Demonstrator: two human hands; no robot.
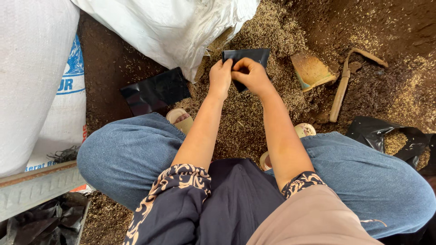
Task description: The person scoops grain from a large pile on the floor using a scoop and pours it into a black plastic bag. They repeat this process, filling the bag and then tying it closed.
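Ground: brown soil floor strewn with pale rice husks, thickest in the middle and at the far side.
Sacks: a big white woven sack with blue print stands at the left; a second white sack lies open at the far middle, husks spilling at its mouth.
Legs: the person sits low, knees in blue jeans spread left and right, feet in pale sandals on the husks.
Black plastic: a crumpled black bag lies at the right by the knee; a flat black bag lies on the soil at the left, just beside the open sack.
Tools: a tan scoop lies tilted on the husks right of the hands, with a bent wooden handle just beyond it.
Small black bag: small black bag held up over the husks, in front of the open sack's mouth.
Left hand: left hand, fingers closed, pinching the bag's near left edge.
Right hand: right hand, fingers curled shut on the same bag, thumb on its front.
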